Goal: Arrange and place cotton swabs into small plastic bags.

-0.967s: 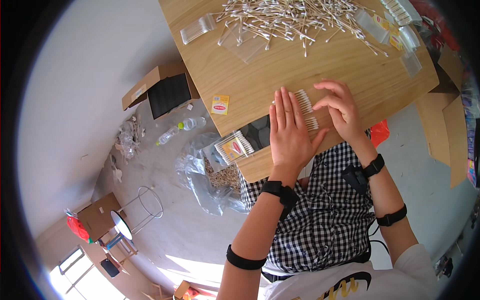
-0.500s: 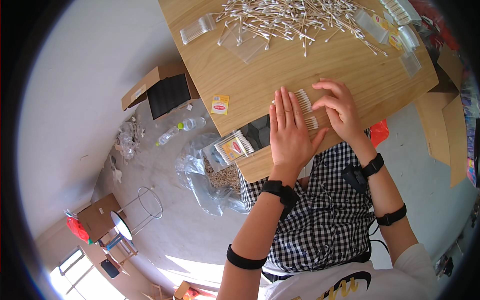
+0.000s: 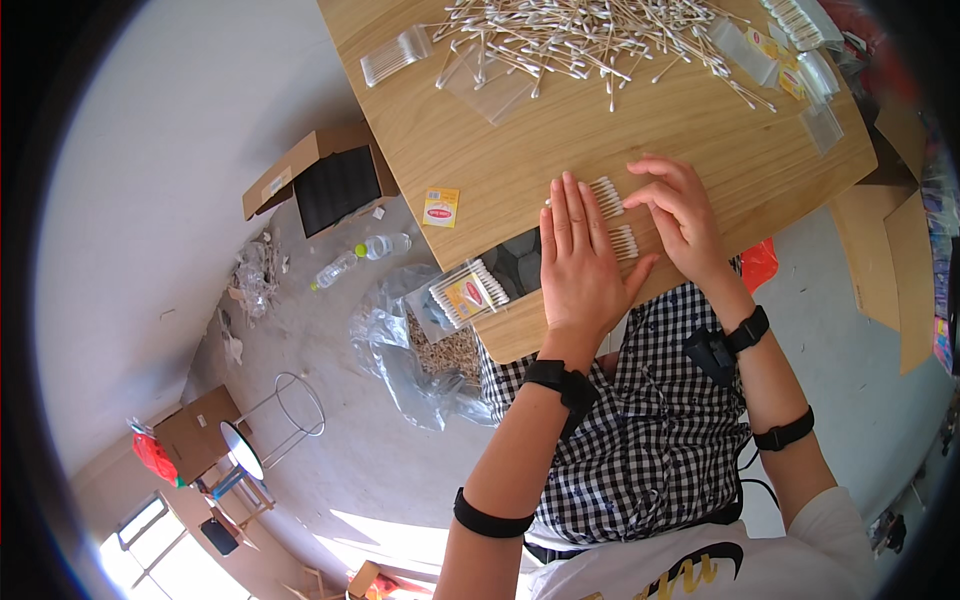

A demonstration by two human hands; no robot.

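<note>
My left hand (image 3: pixel 580 265) lies flat, fingers extended, over a layer of cotton swabs on the wooden table. White tips of the far cotton swabs (image 3: pixel 607 197) stick out past its right side, and a nearer group of cotton swabs (image 3: pixel 623 242) shows by the thumb. The rest of both groups is hidden under the palm. Beside the tips, my right hand (image 3: pixel 682 215) has bent fingers held apart, its index fingertip close to the far group. Nothing shows in its grasp. Left of my left hand, a clear bag of cotton swabs with a yellow card (image 3: pixel 468 294) sits at a dark recess (image 3: pixel 515 262).
A big loose heap of cotton swabs (image 3: pixel 590 35) spreads over the table's far side. A filled bag (image 3: pixel 396 57), a yellow card (image 3: pixel 440 208) and more filled bags (image 3: pixel 800 25) lie around it. Plastic bottles (image 3: pixel 385 246) and an open carton (image 3: pixel 320 180) are on the floor.
The right fingertips have moved slightly away from me along the swab tips. The nearer swab tips now show a little more plainly. My left hand stays in place.
</note>
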